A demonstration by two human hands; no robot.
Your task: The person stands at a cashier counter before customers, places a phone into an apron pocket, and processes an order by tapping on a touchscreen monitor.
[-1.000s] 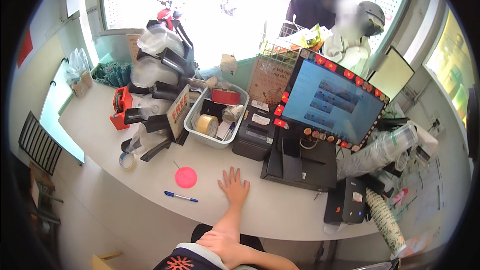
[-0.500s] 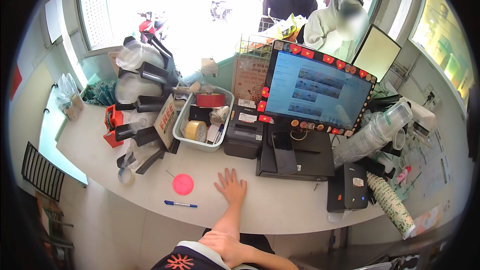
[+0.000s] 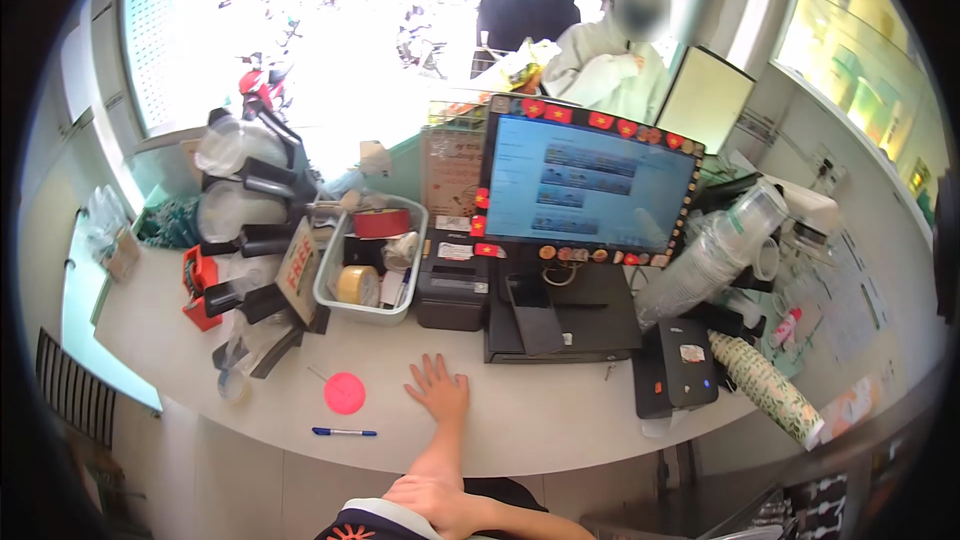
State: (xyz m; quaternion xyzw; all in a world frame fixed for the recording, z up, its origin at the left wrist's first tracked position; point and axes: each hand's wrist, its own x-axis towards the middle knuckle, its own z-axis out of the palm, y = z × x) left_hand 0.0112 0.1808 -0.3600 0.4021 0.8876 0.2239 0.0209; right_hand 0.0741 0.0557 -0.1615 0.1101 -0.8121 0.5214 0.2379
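My left hand lies palm down on the pale counter, fingers spread, holding nothing. To its left are a round pink disc with a thin stick and a blue pen. My right hand is folded over my left arm near the elbow, below the counter's front edge; its fingertips are partly hidden. A dark phone rests on a black box beyond my left hand.
A monitor with flag stickers stands behind the box. Around it are a tape basket, lid holders, small printers and stacked cups. Two people stand outside the window.
The view has shifted, so most of the counter appears further left. Both hands keep their places, left on the counter and right on the arm. The helmeted person's arm is now raised across the chest.
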